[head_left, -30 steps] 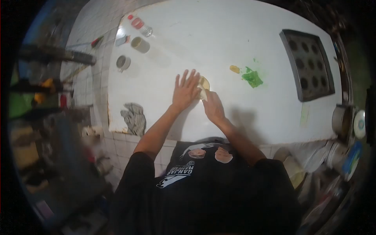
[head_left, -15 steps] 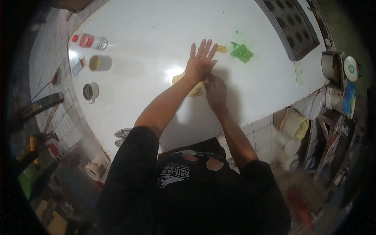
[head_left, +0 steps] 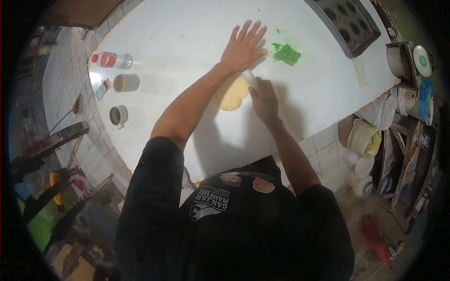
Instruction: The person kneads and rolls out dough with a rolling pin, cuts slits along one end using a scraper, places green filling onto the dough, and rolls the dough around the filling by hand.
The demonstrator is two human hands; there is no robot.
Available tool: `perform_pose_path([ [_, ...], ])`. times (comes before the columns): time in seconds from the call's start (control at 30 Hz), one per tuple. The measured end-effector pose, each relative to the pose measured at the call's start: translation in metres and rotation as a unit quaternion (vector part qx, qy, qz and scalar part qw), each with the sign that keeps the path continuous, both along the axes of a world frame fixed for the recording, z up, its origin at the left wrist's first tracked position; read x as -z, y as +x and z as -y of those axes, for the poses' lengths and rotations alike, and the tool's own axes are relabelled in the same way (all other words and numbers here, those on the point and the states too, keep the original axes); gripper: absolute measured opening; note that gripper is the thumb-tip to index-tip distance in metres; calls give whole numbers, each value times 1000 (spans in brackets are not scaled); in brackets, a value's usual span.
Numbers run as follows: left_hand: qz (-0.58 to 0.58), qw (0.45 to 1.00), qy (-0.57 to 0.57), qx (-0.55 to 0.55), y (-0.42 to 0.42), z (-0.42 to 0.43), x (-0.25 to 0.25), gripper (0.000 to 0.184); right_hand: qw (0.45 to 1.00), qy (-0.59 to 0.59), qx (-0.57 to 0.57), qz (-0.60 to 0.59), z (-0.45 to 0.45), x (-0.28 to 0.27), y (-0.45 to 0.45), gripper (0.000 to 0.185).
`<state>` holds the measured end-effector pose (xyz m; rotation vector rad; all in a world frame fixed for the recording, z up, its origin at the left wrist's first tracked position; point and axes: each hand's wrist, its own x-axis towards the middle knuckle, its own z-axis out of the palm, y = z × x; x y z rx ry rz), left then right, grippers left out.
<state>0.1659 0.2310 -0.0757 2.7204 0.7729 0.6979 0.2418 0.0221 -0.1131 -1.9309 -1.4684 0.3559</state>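
A flat, rounded sheet of yellow dough (head_left: 232, 94) lies on the white table, its far part hidden under my left forearm. Along its right edge runs a pale rolling pin (head_left: 250, 79), visible only in the gap between my hands. My left hand (head_left: 243, 48) is over the pin's far end, palm down with fingers stretched and spread. Closer to me, my right hand (head_left: 266, 100) has its fingers curled round the near end. Beyond the left thumb is a green dough-like patch (head_left: 287, 55) stuck to the tabletop.
At the left stand a bottle with a red cap (head_left: 111, 60), a mug (head_left: 126, 83) and a metal cup (head_left: 118, 116). A dark tray with round hollows (head_left: 347, 23) sits far right. Buckets and a shelf (head_left: 398, 150) are beside the table's right edge.
Both hands have shifted apart along the rolling pin, the left one farther away from me. More of the yellow dough and the pin now shows. The camera view has tilted slightly.
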Motion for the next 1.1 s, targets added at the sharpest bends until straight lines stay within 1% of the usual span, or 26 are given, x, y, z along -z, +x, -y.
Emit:
perform_pose_path([
  [0.03,-47,997,50,23,-11,10,-2,78,999,20,-22,21,6,-2,-13,45],
  [0.07,-49,997,50,19,-24,24,-3,78,999,21,-27,19,13,-4,-28,45],
  [0.13,-157,983,60,78,-53,56,9,74,993,-46,-22,110,25,0,-56,50],
  [0.17,-159,983,57,74,-69,68,19,74,993,-48,-26,108,32,3,-65,50],
  [0.23,-161,985,-14,58,-97,89,33,71,988,-61,-39,136,45,7,-80,55],
  [0.27,-133,989,-29,50,-104,95,41,69,988,-66,-40,137,50,10,-85,55],
  [0.37,-156,986,-46,31,-130,122,40,70,987,-27,-43,150,65,12,-96,53],
  [0.43,-165,984,-52,28,-149,135,40,72,991,-50,-59,114,78,23,-108,54],
  [0.47,-178,982,-61,25,-158,143,42,73,990,-46,-58,118,84,29,-112,54],
  [0.53,-161,985,-64,25,-175,153,46,73,988,-81,-78,102,93,39,-121,52],
  [0.57,-148,986,-73,26,-183,159,48,74,989,-77,-79,104,98,42,-126,52],
  [0.6,-146,987,-67,25,-189,165,46,74,992,-32,-65,107,100,42,-130,52],
  [0.63,-135,987,-89,13,-194,169,43,75,993,14,-50,109,100,43,-133,52],
  [0.67,-124,986,-111,2,-199,175,39,77,993,20,-49,110,100,45,-135,52],
  [0.73,-132,986,-104,-3,-213,187,40,79,995,-60,-57,50,100,44,-139,53],
  [0.87,-150,982,-111,-3,-238,203,29,83,995,-21,-57,75,110,25,-153,53],
  [0.93,-148,983,-104,-19,-249,214,18,83,995,-47,-92,-14,111,26,-154,55],
  [0.97,-144,984,-104,-32,-251,215,15,84,995,-47,-90,-15,111,24,-152,55],
  [1.0,-144,984,-104,-28,-244,210,11,84,996,-16,-82,-24,108,11,-148,56],
  [1.03,-146,986,-67,-39,-234,206,7,81,996,10,-77,-33,110,6,-144,57],
  [1.07,-149,987,-33,-52,-223,204,5,78,996,2,-78,-34,108,7,-137,57],
  [1.1,-150,987,-42,-52,-205,198,7,78,998,9,-55,2,100,12,-125,58],
])
